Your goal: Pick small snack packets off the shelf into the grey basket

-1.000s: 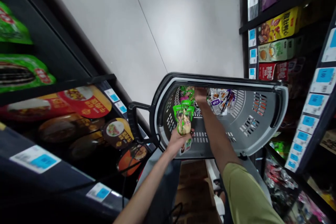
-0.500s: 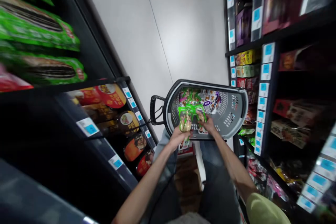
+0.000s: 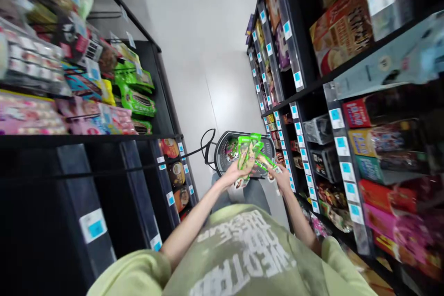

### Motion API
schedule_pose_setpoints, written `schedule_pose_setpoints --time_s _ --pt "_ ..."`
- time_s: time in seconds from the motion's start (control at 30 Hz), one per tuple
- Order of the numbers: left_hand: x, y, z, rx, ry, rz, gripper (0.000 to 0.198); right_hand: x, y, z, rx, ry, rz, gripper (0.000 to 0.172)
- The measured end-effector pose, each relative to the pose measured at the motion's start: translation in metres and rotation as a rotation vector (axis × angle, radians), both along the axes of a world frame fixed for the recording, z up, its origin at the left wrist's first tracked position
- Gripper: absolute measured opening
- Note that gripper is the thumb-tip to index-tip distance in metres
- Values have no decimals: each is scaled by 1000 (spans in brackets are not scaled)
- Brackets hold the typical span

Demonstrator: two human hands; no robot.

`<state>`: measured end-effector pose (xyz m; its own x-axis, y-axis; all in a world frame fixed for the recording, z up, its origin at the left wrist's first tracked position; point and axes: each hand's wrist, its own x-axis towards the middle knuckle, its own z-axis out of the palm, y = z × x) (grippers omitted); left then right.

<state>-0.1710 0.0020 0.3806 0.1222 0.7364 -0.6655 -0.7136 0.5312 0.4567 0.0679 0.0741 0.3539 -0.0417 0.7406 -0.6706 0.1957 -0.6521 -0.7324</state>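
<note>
My left hand (image 3: pixel 233 175) is closed round a bunch of green-topped snack packets (image 3: pixel 248 152), held up in front of me. My right hand (image 3: pixel 281 176) pinches one packet (image 3: pixel 266 162) that sticks out of the bunch to the right. Both hands hover above the near rim of a grey shopping basket (image 3: pixel 222 150) standing on the aisle floor. The basket holds more small packets, mostly hidden behind my hands. Its black pull handle (image 3: pixel 206 144) points to the left.
Black shelves line both sides of a narrow aisle. Green and pink snack bags (image 3: pixel 133 97) fill the left shelf. Boxes and blue price tags (image 3: pixel 342 144) run along the right shelf. The pale floor (image 3: pixel 208 55) stretches ahead beyond the basket.
My view has risen and pulled back, so the basket looks smaller and further off. My right hand left the basket's contents and took hold of a packet in the bunch.
</note>
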Motion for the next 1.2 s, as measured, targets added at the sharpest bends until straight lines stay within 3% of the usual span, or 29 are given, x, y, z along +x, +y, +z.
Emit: schedule_pose_setpoints --time_s 0.07,0.13,0.3,0.4,0.53,0.73,0.97,1.1,1.2 --pt "-2 -7 32 41 -22 37 58 4 -1 34 91 -29 -78 46" --pt "-1 -18 55 61 -21 94 58 8 -7 60 190 2 -173 44" --pt "9 -48 87 77 44 207 57 15 -45 97 223 150 -284 34" --pt "21 -60 93 65 80 189 57 3 -78 105 204 202 -303 34" --pt "40 -66 91 -1 174 225 67 -27 -114 110 228 283 -316 35" --pt "48 -69 88 5 190 292 62 -52 -129 122 289 347 -527 30" --pt "35 -72 109 183 138 264 63 -87 -147 150 165 514 -386 37" --pt "25 -69 129 411 178 168 68 -104 -151 167 200 520 -332 41" --pt "15 -64 140 540 173 213 76 -109 -146 187 262 494 -327 44"
